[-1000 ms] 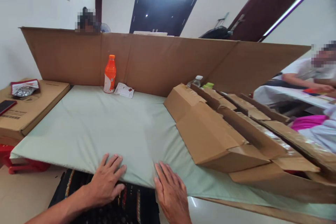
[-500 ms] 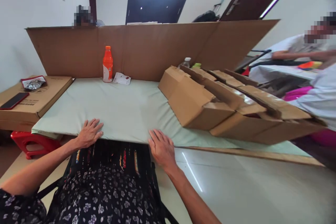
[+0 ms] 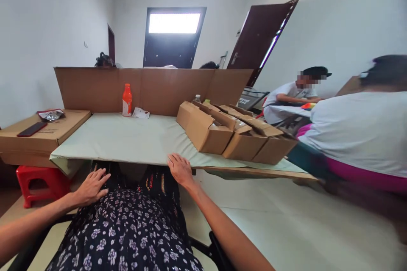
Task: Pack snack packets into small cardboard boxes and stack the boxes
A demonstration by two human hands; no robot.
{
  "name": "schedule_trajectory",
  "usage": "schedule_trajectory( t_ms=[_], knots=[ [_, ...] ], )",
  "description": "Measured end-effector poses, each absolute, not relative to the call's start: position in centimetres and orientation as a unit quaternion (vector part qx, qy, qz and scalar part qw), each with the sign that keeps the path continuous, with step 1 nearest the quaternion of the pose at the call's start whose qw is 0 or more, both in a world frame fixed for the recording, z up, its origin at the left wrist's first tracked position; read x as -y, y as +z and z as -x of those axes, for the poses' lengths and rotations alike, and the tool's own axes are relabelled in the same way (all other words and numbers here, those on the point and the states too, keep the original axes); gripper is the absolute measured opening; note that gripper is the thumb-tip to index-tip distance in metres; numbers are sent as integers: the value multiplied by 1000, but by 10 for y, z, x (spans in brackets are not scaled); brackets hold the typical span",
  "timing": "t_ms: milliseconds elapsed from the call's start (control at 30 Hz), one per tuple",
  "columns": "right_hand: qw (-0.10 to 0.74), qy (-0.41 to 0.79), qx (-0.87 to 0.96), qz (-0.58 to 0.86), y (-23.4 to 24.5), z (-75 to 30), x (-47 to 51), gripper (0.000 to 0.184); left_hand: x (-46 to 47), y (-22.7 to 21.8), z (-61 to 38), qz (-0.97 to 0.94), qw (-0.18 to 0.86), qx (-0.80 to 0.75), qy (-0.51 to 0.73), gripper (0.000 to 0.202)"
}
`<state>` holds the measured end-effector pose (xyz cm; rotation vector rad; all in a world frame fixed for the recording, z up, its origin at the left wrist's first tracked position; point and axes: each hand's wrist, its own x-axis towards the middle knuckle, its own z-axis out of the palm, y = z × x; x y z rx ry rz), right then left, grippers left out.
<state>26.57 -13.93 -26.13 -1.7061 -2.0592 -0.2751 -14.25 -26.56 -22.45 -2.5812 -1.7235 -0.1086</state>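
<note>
My left hand (image 3: 94,185) is over my lap, just in front of the table edge, fingers stretched out and holding nothing. It is nearest to my dark patterned trousers (image 3: 151,182). My right hand (image 3: 180,169) lies on the front edge of the table (image 3: 127,144), its fingers extended and nothing in them. The table has a pale green cloth cover. To the right of my right hand stand several open cardboard boxes (image 3: 216,139) in a slanted row. Their contents are mostly hidden by the flaps.
An orange bottle (image 3: 126,100) and a white packet (image 3: 140,113) are at the back before a cardboard screen (image 3: 165,87). On the left, a phone (image 3: 32,129) and a foil packet (image 3: 51,115) lie on a flat carton (image 3: 71,123), above a red stool (image 3: 43,184). People sit to the right.
My left hand has come off the table edge, back toward my lap. My right hand stays at the edge. The head view has tilted upward, showing more wall and ceiling.
</note>
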Motion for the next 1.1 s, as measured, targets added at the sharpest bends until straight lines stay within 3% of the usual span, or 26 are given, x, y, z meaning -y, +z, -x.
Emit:
schedule_trajectory(
  t_ms=[267, 933, 1100],
  knots=[
    [204, -93, 760, 610, -264, -267, 138, 47, 265, -239, 190, 824, -70, 561, -13, 42],
    [239, -61, 774, 584, -274, -275, 120, 47, 259, -264, 191, 798, -101, 593, 32, 60],
    [262, -80, 772, 573, -270, -273, 122, 35, 256, -261, 186, 814, -88, 574, 3, 48]
  ],
)
